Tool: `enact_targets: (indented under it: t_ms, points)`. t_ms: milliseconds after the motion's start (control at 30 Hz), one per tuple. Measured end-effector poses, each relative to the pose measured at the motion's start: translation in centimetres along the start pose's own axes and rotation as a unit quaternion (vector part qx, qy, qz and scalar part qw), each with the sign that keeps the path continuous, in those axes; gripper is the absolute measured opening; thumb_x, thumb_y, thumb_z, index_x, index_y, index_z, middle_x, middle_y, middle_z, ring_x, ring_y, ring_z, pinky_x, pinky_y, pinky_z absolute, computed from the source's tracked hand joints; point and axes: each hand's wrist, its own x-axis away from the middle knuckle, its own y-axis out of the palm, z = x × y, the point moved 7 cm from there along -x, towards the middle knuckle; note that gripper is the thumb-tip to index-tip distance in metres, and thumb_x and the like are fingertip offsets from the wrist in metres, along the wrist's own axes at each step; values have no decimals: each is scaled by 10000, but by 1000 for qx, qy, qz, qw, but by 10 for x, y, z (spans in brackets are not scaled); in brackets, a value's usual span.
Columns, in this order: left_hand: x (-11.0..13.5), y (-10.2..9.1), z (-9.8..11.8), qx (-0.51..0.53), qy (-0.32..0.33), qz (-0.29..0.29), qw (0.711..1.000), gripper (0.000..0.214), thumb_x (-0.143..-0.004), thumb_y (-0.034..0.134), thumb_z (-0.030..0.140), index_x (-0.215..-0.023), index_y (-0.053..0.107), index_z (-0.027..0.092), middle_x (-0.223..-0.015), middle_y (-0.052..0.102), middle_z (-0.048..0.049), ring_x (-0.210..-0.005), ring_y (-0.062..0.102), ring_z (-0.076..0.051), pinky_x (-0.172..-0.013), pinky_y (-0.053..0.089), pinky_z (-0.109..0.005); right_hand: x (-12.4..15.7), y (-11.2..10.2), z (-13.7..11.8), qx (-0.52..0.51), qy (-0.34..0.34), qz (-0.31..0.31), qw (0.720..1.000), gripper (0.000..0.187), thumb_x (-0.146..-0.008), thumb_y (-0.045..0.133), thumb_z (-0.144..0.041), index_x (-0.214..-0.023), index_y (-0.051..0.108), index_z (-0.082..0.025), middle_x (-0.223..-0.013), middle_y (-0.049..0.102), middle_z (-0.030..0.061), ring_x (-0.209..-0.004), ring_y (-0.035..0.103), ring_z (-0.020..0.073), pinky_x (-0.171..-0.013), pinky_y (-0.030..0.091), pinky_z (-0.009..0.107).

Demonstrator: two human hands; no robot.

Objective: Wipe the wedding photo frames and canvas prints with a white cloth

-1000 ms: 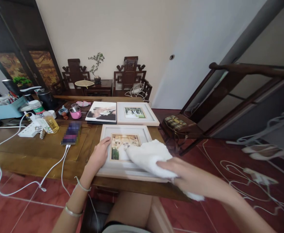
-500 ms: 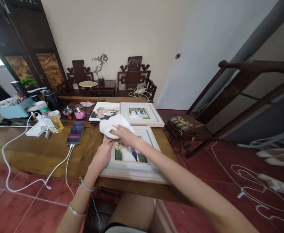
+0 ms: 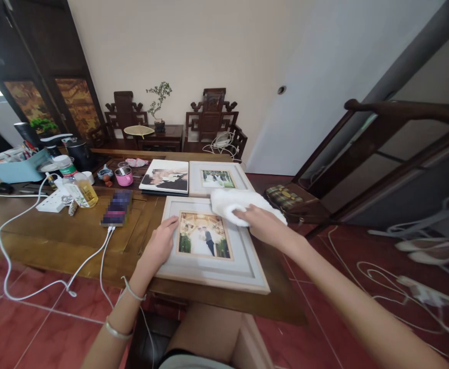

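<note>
A white cloth (image 3: pixel 228 201) is bunched in my right hand (image 3: pixel 263 224), over the far right corner of the nearer picture frame (image 3: pixel 209 275). This frame lies flat at the table's front edge, with a pale wooden border, a wide white mat and a wedding photo in the middle. My left hand (image 3: pixel 161 241) grips its left side, fingertips reaching over the border toward the photo. Just behind lies a second picture frame (image 3: pixel 243 179), its near edge partly covered by the cloth. A photo album (image 3: pixel 147 179) with a light cover sits left of that second frame.
On the wooden table (image 3: pixel 70 236) are a phone (image 3: pixel 116 207) on white cables, a pink cup (image 3: pixel 124 177), an oil-coloured bottle (image 3: pixel 84 192), a power strip (image 3: pixel 51 200) and a blue basket (image 3: pixel 19 169). A chair (image 3: pixel 324 205) with a plaid bag (image 3: pixel 285 197) stands to the right.
My right hand has moved the cloth from the frame's upper left to its upper right, uncovering the photo. My left hand stays at the frame's left side.
</note>
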Motion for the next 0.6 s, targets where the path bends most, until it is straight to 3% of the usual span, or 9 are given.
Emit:
enact_targets:
  t_ms: [200, 333, 433, 600]
  points:
    - [-1, -2, 2, -2, -6, -5, 1000, 515, -789, 354, -9, -1247, 513, 164, -1350, 483, -99, -1263, 436, -198, -1062, 364, -396, 77, 3, -55, -48, -14, 2, 999, 592, -560, 360, 88, -992, 657, -188, -1204, 572, 158, -1100, 553, 267, -885, 442, 382]
    - [-1, -3, 3, 0, -19, -18, 1000, 517, -787, 341, -18, -1234, 522, 168, -1354, 480, -96, -1267, 431, -194, -1068, 353, -399, 115, 6, -72, -101, -35, -26, 994, 651, -502, 393, 56, -1016, 664, -238, -1294, 526, 119, -1209, 469, 283, -885, 463, 370]
    - [-1, -4, 4, 5, -17, -19, 1000, 506, -794, 342, -12, -1226, 526, 177, -1356, 477, -87, -1275, 421, -190, -1076, 340, -401, 109, 3, -63, -111, -9, -43, 993, 694, -500, 378, 62, -1062, 644, -248, -1322, 501, 115, -1204, 475, 288, -878, 464, 369]
    - [-1, -4, 5, 6, -17, -29, 999, 513, -781, 337, -27, -1211, 536, 169, -1354, 476, -92, -1281, 411, -197, -1076, 339, -411, 47, 4, -34, -77, 43, -38, 995, 704, -528, 348, 101, -1120, 606, -180, -1322, 480, 158, -1130, 536, 299, -860, 457, 369]
